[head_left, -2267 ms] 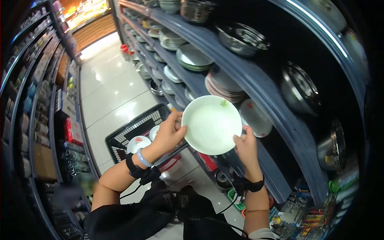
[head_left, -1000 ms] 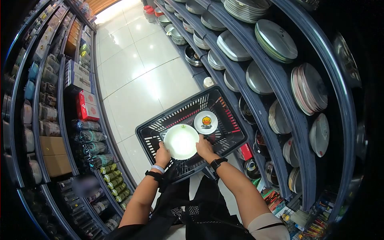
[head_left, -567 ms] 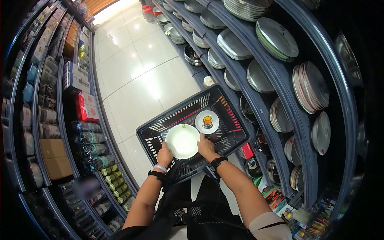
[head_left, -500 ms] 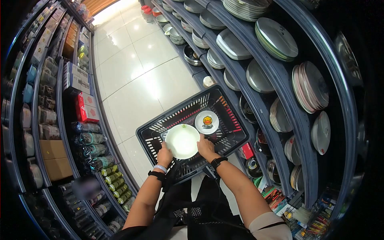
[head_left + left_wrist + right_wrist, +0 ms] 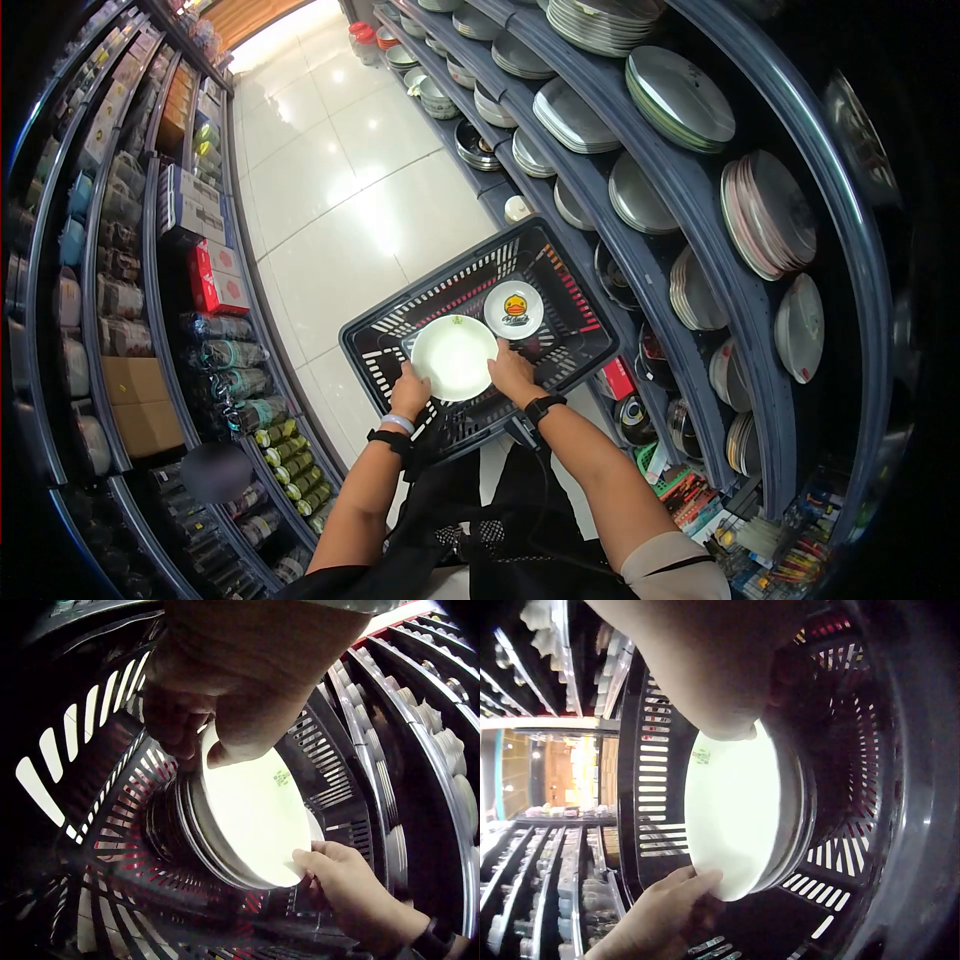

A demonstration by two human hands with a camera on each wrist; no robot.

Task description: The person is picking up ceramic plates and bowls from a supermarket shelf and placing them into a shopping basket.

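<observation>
A white round plate (image 5: 453, 358) with a small green print near its rim sits low inside a black shopping basket (image 5: 372, 322). My left hand (image 5: 410, 392) pinches its left edge, thumb over the rim and fingers beneath. On the opposite edge my right hand (image 5: 512, 374) grips the rim the same way, its thumb (image 5: 301, 859) showing on top in the left wrist view. Directly under the plate are more stacked dishes (image 5: 191, 825), seen edge-on. Beside it in the basket lies a smaller white dish (image 5: 514, 310) with a yellow duck picture.
Shelves on the right carry stacked plates (image 5: 680, 98) and bowls. The left shelves hold packaged goods, a red box (image 5: 219, 277) and cardboard boxes (image 5: 142, 405). A tiled floor (image 5: 330, 190) runs ahead between them. A red package (image 5: 617, 378) lies close by the basket's right side.
Both hands have carried the plate from in front of the right shelves down into the basket, and the head view has turned with it. Over the last half second the hands stay almost still.
</observation>
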